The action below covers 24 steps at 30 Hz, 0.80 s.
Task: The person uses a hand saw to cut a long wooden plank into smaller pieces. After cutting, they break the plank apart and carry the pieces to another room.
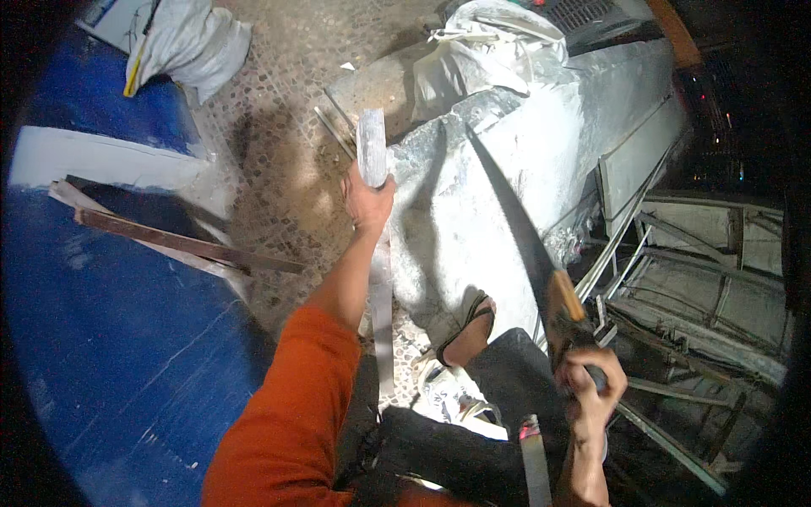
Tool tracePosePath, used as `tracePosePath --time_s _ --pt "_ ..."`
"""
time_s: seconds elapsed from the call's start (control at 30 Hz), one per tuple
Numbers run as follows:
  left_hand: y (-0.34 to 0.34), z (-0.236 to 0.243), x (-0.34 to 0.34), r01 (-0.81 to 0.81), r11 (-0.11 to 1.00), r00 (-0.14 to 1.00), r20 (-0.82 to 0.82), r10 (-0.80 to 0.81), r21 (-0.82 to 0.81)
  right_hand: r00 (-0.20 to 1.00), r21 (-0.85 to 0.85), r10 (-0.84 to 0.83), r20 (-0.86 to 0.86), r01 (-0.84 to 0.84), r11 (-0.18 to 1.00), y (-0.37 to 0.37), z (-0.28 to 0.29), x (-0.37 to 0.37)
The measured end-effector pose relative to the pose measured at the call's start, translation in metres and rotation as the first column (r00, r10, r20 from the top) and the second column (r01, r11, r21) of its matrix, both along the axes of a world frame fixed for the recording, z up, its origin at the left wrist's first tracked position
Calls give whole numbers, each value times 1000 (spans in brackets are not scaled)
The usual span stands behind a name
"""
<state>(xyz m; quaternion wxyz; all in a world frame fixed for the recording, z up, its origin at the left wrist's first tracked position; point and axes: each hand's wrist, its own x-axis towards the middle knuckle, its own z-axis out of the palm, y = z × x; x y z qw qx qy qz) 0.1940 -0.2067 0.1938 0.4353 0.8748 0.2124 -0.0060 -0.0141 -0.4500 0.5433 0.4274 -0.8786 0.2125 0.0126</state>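
Note:
My left hand [369, 203] is closed around a pale whitish board [372, 139], whose end sticks up past my thumb. A long strip of the same pale colour [382, 325] runs below my forearm; whether it is the same piece I cannot tell. On the right, my right hand [594, 376] grips the dark handle of a handsaw [511, 207], which has a yellowish part near the blade. The blade slants up and left, its tip over a white dusty slab [481, 194]. A clear gap separates blade and board.
My sandalled foot [473, 331] rests by the slab. White sacks [486, 55] lie at its far end, another sack [198, 46] at upper left. Brown wooden strips [169, 237] cross a blue surface [127, 338]. Metal frames [693, 279] stack at right. The floor [283, 59] is stone-patterned.

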Motion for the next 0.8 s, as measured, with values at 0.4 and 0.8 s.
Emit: tracePosePath --time_s 0.4,0.8 --pt "31 249 -244 522 851 827 273 -491 -53 786 24 603 137 -611 791 98 -5 -16" --pt "158 383 -222 675 707 709 82 -701 210 667 -17 739 92 -741 671 194 -19 -4"
